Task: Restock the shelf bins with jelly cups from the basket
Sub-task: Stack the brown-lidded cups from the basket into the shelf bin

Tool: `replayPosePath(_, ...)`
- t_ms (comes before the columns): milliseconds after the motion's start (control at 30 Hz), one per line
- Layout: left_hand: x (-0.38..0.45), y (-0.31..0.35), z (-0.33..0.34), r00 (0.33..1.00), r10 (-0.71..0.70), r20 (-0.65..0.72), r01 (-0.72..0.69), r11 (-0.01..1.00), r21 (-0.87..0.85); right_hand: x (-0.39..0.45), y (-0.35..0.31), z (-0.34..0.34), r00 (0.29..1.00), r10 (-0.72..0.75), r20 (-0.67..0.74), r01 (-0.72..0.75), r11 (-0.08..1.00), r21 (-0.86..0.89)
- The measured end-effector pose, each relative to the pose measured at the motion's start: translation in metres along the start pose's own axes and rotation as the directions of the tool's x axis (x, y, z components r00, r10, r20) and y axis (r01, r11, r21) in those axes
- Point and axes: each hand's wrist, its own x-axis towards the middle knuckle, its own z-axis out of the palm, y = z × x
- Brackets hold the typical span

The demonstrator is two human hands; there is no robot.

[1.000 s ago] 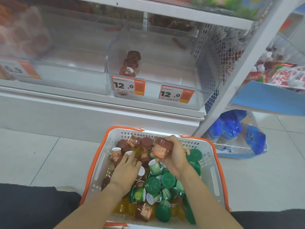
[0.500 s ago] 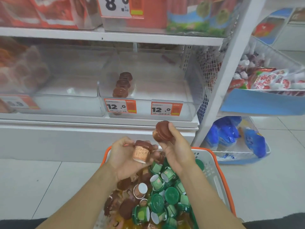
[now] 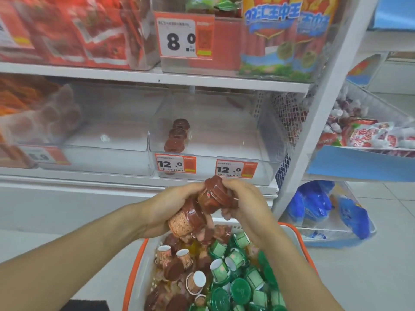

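An orange-rimmed white basket (image 3: 135,261) on the floor holds several brown-lidded jelly cups (image 3: 173,269) on its left and green-lidded ones (image 3: 239,288) on its right. My left hand (image 3: 165,207) grips a brown jelly cup (image 3: 187,218) tilted on its side. Touching it, my right hand (image 3: 246,204) holds a second brown cup (image 3: 213,195). Both hands meet above the basket's far edge, below the clear shelf bin (image 3: 265,140). Three brown cups (image 3: 177,135) stand in a row at that bin's left side.
Two orange price tags (image 3: 176,163) marked 12.0 hang on the bin's front. A second clear bin (image 3: 107,135) sits to its left. Red snack bags fill the upper shelf. A white upright post (image 3: 318,104) and blue packs (image 3: 314,205) stand to the right.
Both hands rose from the basket, each carrying a brown jelly cup, and came together so the two cups touch. My view tilted upward toward the shelves.
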Motion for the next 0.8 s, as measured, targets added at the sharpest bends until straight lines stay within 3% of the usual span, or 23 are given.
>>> replayPosePath(133,-0.005,0.007,-0.008,0.997,0.006,-0.075,-0.007,1.0,-0.022,0.009,-0.031,-0.005,0.989,0.074,0.132,-0.064,0.995,-0.074)
replayPosePath(267,-0.007,0.009,-0.018,0.979,0.017,-0.202,-0.03,0.998,-0.06,0.046,-0.078,0.002,1.0,-0.026,-0.007,0.026,0.999,-0.029)
replayPosePath(367,-0.008,0.012,-0.024,0.981,-0.012,-0.191,0.004,0.999,-0.04,0.093,-0.103,0.015,0.998,-0.049,-0.046,0.047,0.998,-0.032)
replayPosePath(533,-0.004,0.009,-0.026,0.986,-0.022,-0.166,0.021,1.0,-0.004,0.163,-0.09,0.038,0.981,0.194,-0.001,-0.191,0.965,-0.181)
replayPosePath(667,-0.003,0.005,-0.029,0.984,0.003,-0.18,-0.004,1.0,-0.005,0.183,-0.065,0.049,0.924,0.384,-0.005,-0.341,0.816,-0.467)
replayPosePath(800,-0.009,0.012,-0.032,0.963,0.072,-0.258,-0.091,0.994,-0.062,0.183,-0.057,0.06,0.837,0.545,0.051,-0.425,0.706,-0.566)
